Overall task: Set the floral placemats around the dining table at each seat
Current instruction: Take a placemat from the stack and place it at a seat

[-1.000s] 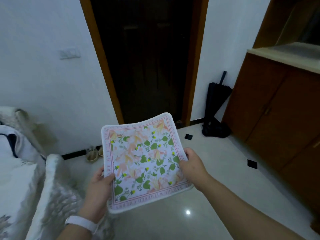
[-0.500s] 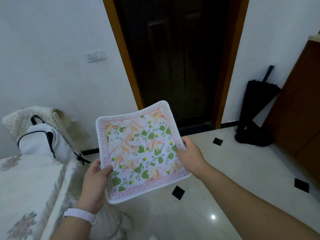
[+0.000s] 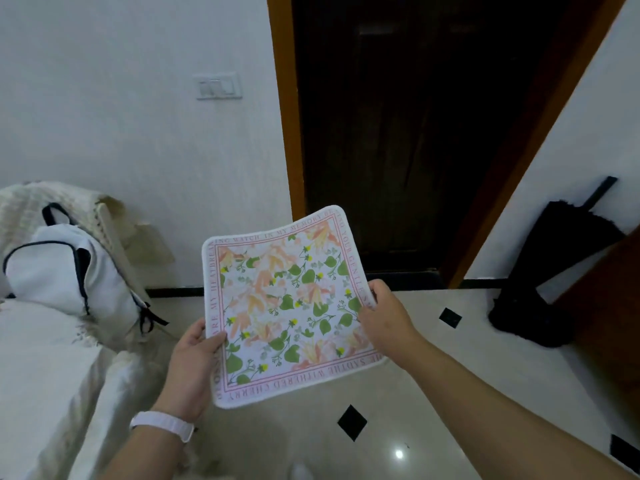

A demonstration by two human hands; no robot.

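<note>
A square floral placemat [image 3: 287, 303], white with green leaves, orange flowers and a pink lettered border, is held in the air in front of me over the floor. My left hand [image 3: 192, 367] grips its lower left edge, with a white band on the wrist. My right hand [image 3: 386, 318] grips its right edge. The mat bows slightly between the two hands. No dining table is in view.
A dark wooden door [image 3: 415, 133] in an orange frame stands straight ahead. At the left is a sofa [image 3: 41, 375] under a pale cover with a white backpack [image 3: 59, 271] on it. A black folded umbrella [image 3: 547, 271] leans against the right wall. The floor [image 3: 467, 375] is glossy tile.
My view has swung to the left: the door and umbrella slid to the right, the brown cabinet left the frame, the sofa and backpack came in. Both hands kept hold of the placemat.
</note>
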